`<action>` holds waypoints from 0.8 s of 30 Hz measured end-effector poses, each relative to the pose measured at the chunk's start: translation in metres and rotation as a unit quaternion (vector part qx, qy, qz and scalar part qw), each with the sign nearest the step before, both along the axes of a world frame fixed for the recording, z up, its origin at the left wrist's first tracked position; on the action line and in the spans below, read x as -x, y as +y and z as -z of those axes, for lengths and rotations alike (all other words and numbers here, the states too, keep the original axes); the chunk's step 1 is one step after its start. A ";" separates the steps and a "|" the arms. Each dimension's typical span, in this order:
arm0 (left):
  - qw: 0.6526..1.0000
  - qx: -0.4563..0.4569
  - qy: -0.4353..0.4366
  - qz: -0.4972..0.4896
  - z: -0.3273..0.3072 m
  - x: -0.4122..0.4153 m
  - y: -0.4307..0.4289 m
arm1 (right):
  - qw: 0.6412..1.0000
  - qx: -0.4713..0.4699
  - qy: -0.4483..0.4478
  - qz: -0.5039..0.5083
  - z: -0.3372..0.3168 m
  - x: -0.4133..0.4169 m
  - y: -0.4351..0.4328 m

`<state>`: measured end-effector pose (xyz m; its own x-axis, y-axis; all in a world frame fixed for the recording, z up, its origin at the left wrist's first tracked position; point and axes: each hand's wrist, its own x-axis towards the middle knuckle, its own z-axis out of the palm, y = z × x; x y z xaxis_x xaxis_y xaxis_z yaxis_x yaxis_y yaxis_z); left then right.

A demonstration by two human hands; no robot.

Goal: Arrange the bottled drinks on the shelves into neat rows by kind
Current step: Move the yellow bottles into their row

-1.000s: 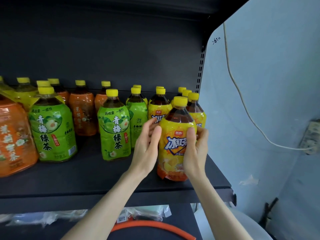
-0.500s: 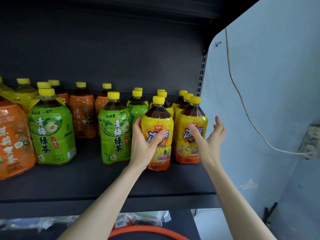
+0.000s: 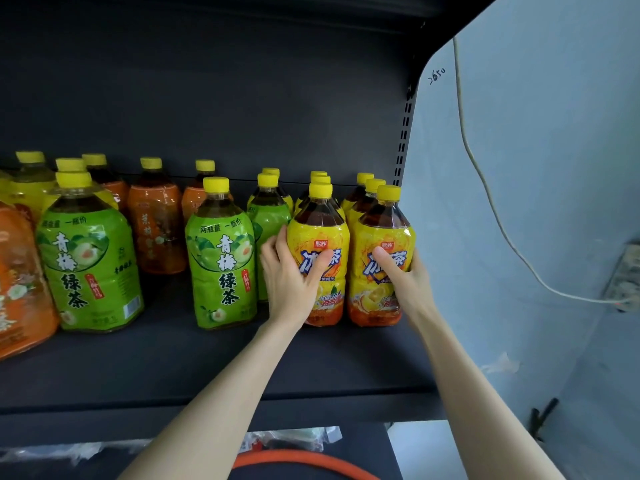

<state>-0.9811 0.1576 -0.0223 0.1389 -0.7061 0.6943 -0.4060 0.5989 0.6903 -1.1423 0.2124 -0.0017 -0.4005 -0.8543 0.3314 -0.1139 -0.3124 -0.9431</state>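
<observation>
Gripping now: right hand (image 3: 408, 282), open moments ago, wraps end iced-tea bottle (image 3: 384, 230); left hand (image 3: 291, 282) holds neighbouring bottle (image 3: 318, 233). Rows seemingly squaring, right end of shelf (image 3: 173, 368).

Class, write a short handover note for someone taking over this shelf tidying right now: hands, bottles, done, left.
Left hand grips the left yellow-labelled plastic tea bottle; right hand grips the right yellow-labelled plastic tea bottle beside it.
Done: two yellow rows stand at the right end of the dark shelf.
Left: green-labelled bottles and orange-labelled bottles stand mixed further left; row them by kind.
</observation>
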 end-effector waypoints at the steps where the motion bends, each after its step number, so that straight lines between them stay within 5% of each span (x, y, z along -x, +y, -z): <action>1: 1.000 -0.002 0.005 -0.002 0.000 0.001 0.001 | 1.000 0.000 0.001 0.001 0.001 0.001 -0.001; 19: 0.994 -0.087 -0.069 -0.023 -0.019 -0.001 0.024 | 0.997 -0.016 0.071 0.032 -0.004 0.000 0.005; 24: 0.984 -0.109 -0.143 -0.012 -0.022 -0.026 0.044 | 0.969 -0.012 0.228 0.092 -0.003 -0.011 0.038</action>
